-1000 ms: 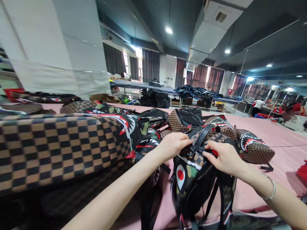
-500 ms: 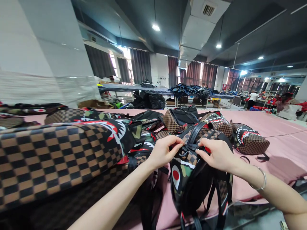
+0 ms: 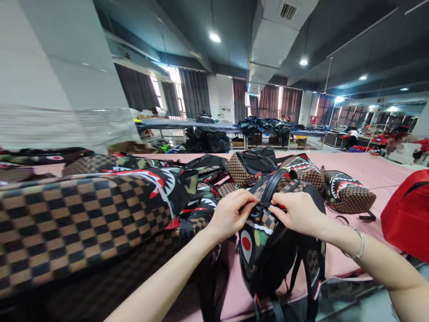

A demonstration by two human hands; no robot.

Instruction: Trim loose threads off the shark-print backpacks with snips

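A checkered and camouflage backpack [image 3: 258, 250] with a red-and-white eye patch stands on the pink-covered table [image 3: 342, 261]. At its top, beside the black carry handle [image 3: 268, 188], my left hand [image 3: 232, 212] pinches a part too small to make out. Close to it, on the right, my right hand [image 3: 296, 213] has thumb and forefinger pressed together at the same top seam. Its fingertips nearly meet those of my left hand. What lies between the fingers is mostly hidden. A bracelet circles my right wrist.
A large checkered bag [image 3: 83, 223] fills the left foreground. More shark-mouth bags lie behind, one [image 3: 350, 192] at the right. A red bag [image 3: 409, 214] stands at the right edge. Farther back, a long table [image 3: 187, 124] bears dark goods, and people are at the far right.
The red bag has come into view at the right edge. My right hand has shifted slightly left, closer to my left hand at the backpack's top.
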